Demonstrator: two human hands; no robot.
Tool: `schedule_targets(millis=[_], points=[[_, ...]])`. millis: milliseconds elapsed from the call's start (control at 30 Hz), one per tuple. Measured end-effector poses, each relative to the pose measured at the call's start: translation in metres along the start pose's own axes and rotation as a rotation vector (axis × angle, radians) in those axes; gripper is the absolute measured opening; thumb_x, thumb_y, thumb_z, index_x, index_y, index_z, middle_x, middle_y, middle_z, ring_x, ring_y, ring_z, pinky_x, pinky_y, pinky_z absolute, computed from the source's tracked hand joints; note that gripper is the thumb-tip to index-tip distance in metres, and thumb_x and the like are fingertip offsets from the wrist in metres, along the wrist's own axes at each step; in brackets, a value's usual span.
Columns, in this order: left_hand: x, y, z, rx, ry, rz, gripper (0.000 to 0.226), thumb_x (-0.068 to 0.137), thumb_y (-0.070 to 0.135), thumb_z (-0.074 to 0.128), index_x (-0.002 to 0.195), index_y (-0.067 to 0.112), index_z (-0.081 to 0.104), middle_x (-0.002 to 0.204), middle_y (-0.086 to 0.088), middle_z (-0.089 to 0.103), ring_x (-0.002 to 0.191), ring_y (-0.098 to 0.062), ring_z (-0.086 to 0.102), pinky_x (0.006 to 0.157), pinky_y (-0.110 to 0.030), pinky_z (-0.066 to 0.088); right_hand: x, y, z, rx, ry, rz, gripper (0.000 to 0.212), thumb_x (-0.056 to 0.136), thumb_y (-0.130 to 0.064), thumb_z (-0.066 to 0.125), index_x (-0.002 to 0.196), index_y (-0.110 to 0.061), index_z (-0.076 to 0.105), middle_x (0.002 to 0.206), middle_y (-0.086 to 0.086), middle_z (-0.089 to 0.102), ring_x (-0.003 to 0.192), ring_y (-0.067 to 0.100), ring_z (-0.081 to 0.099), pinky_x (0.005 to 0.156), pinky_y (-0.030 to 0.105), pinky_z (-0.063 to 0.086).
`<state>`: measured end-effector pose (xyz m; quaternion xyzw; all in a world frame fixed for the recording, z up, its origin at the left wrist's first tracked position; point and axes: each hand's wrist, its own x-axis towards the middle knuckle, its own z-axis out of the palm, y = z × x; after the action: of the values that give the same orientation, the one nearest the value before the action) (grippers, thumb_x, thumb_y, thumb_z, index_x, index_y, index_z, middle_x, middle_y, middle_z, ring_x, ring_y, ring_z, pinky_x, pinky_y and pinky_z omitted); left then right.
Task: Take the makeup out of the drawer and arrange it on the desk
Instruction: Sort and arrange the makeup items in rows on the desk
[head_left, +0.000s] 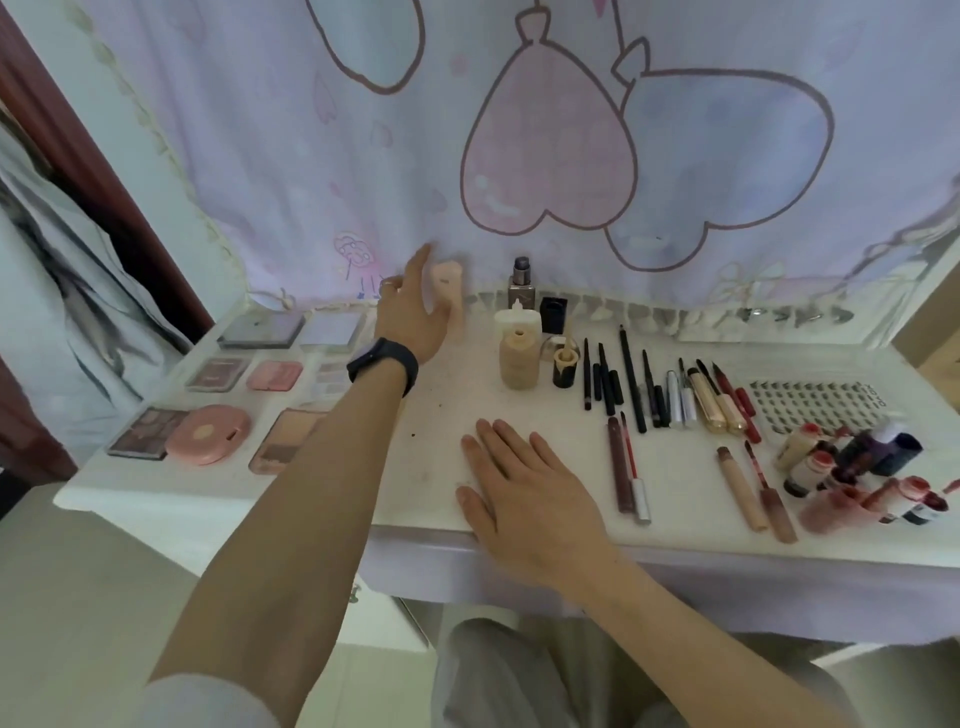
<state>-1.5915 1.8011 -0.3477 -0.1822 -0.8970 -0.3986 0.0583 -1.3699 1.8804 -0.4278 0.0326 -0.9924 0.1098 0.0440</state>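
**Dressing desk with makeup laid out, both hands in view**

1. Curtain (519, 130): pale lilac cloth printed with heart-shaped balloons, hanging behind the desk, its trimmed hem at the back edge.
2. Desk (447, 405): white top, slightly smudged, with pale floor tiles below it.
3. Palettes (218, 374): flat cases in rows on the left side, grey, pink and brown; a round pink compact (215, 434) lies in the front row.
4. Lash sheet (815, 405): flat card at far right.
5. Pencils (631, 384): dark sticks and gold tubes laid side by side, right of centre; longer lip tubes (628, 473) lie nearer the front.
6. Small bottles (852, 467): red-capped cluster at the right front corner.
7. Beige bottle (519, 358): upright, centre back, beside a dark-capped glass bottle (521, 286).
8. Pink bottle (451, 296): upright at the back edge, against the curtain hem.
9. Left hand (410, 306): fingers straight and spread, just beside the pink bottle; contact cannot be told. Black wristband (383, 364).
10. Right hand (524, 488): flat on the desk front, fingers straight, holding nothing.
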Motion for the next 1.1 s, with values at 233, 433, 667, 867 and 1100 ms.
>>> schedule_targets(millis=[233, 433, 667, 867, 1100], points=[[0.002, 0.000, -0.009, -0.044, 0.064, 0.014, 0.018, 0.099, 0.029, 0.057, 0.115, 0.020, 0.056, 0.117, -0.006, 0.059, 0.102, -0.027, 0.059, 0.084, -0.032, 0.045, 0.001, -0.001, -0.001, 0.016, 0.009, 0.004, 0.068, 0.103, -0.055, 0.008, 0.162, -0.023, 0.008, 0.170, -0.002, 0.002, 0.157, 0.014, -0.005, 0.125, 0.037, -0.007], [-0.034, 0.002, -0.040, -0.428, 0.269, -0.190, 0.015, 0.096, 0.031, 0.063, 0.105, 0.022, 0.055, 0.110, -0.007, 0.068, 0.087, -0.024, 0.067, 0.082, -0.038, 0.056, 0.001, 0.000, 0.001, 0.047, 0.043, 0.017, 0.070, 0.102, -0.057, 0.009, 0.162, -0.023, 0.014, 0.170, -0.002, 0.007, 0.156, 0.012, -0.002, 0.122, 0.032, -0.010], [-0.125, 0.030, -0.051, -0.988, 0.194, -0.343, 0.021, 0.094, 0.022, 0.068, 0.107, 0.009, 0.059, 0.102, -0.013, 0.071, 0.082, -0.020, 0.073, 0.073, -0.026, 0.059, -0.017, -0.009, -0.032, 0.786, 0.189, 0.236, 0.069, 0.088, -0.079, 0.040, 0.143, -0.038, 0.042, 0.136, -0.017, 0.058, 0.116, -0.003, 0.058, 0.097, 0.024, 0.049], [-0.197, 0.056, -0.022, -1.066, 0.012, -0.393, 0.031, 0.091, 0.024, 0.071, 0.113, 0.005, 0.059, 0.103, -0.016, 0.073, 0.089, -0.027, 0.074, 0.072, -0.028, 0.059, -0.055, 0.000, -0.070, 1.342, 0.386, 0.371, 0.035, 0.101, -0.051, 0.048, 0.111, -0.019, 0.058, 0.074, -0.002, 0.070, 0.052, 0.010, 0.057, 0.049, 0.020, 0.046], [-0.232, 0.081, 0.012, -0.285, 0.070, 0.279, 0.061, 0.084, 0.049, 0.070, 0.137, 0.034, 0.044, 0.140, 0.013, 0.046, 0.123, 0.004, 0.046, 0.098, -0.011, 0.039, -0.110, 0.042, -0.084, 1.372, 0.394, 0.576, 0.028, 0.106, -0.034, 0.049, 0.101, -0.009, 0.062, 0.058, -0.005, 0.057, 0.046, 0.006, 0.046, 0.044, 0.021, 0.037]])
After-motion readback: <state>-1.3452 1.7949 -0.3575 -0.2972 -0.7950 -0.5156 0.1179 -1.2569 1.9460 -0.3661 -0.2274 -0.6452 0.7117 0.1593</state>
